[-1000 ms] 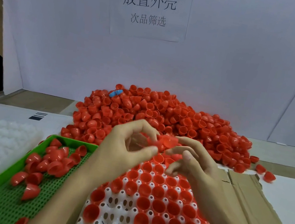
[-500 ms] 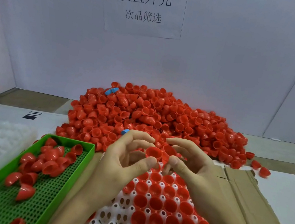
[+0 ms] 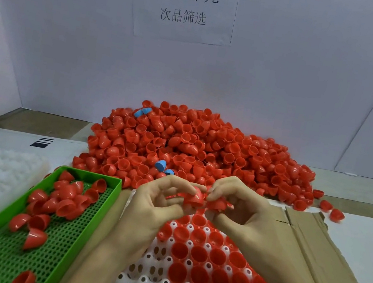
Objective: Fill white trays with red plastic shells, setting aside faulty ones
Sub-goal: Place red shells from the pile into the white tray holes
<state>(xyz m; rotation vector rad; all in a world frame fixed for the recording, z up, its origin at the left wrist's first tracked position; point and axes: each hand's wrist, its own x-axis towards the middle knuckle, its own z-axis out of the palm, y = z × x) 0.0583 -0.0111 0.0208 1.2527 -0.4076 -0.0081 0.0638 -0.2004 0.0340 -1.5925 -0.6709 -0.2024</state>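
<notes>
Left hand [image 3: 156,202] fingers curled, thumb & forefinger pinching red shell [image 3: 195,199], right hand [image 3: 244,210] pinching 2nd shell [image 3: 218,204] touching it, both over part-filled white tray [image 3: 143,282], shell pile [image 3: 204,149] behind.

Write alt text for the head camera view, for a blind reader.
The left hand and right hand pinch red shells between them above a partly filled white tray. Behind lies a big pile of red shells with a few blue shells; a green basket of loose red shells sits left, cardboard right.
</notes>
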